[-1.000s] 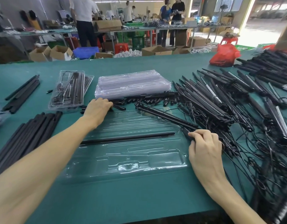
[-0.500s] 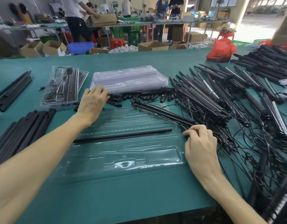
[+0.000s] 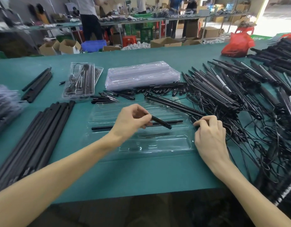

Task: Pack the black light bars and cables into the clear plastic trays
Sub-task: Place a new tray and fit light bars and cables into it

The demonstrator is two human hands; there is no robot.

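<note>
One thin bar (image 3: 102,128) lies mid clear tray (image 3: 157,149). L hand (image 3: 131,122) pinches short black piece (image 3: 161,122) over tray centre — prob. to slot it; R hand (image 3: 210,135) curls on light bar (image 3: 194,120) at right edge.

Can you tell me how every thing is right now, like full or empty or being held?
left grip, pinches a short black piece above the front tray.
right grip, curled round a light bar end at the tray's right edge.
front tray, open, one long bar lying in it.
packed tray, holds bars and a cable.
tray stack, empty, nested.
</note>
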